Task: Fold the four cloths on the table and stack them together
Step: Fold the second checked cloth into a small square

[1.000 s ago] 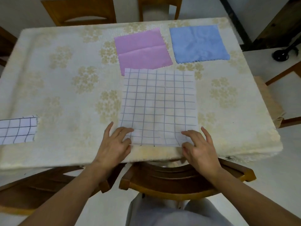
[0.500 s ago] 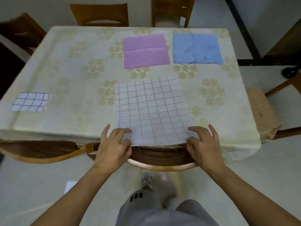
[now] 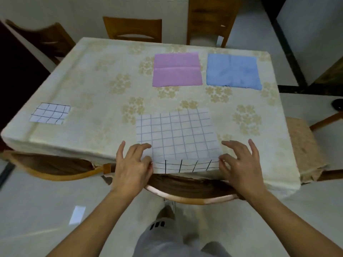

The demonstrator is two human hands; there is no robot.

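A white cloth with a blue grid [image 3: 176, 136] lies at the table's near edge, its near border lifted and turned over, showing darker lines. My left hand [image 3: 131, 164] pinches its near left corner and my right hand [image 3: 239, 164] pinches its near right corner. A pink cloth [image 3: 177, 72] with a crease across its middle lies flat at the far centre. Beside it on the right lies a blue cloth [image 3: 233, 73]. A small folded white grid cloth [image 3: 50, 113] sits at the table's left edge.
The table [image 3: 104, 89] wears a cream floral cover. Wooden chairs stand at the far side [image 3: 132, 29], at the left [image 3: 42, 41], under the near edge [image 3: 185, 190], and a cushioned one at the right [image 3: 304, 145]. Pale floor surrounds the table.
The view has pulled back from the table. The grid cloth's near edge has been lifted and curled over by both hands, which now pinch its corners.
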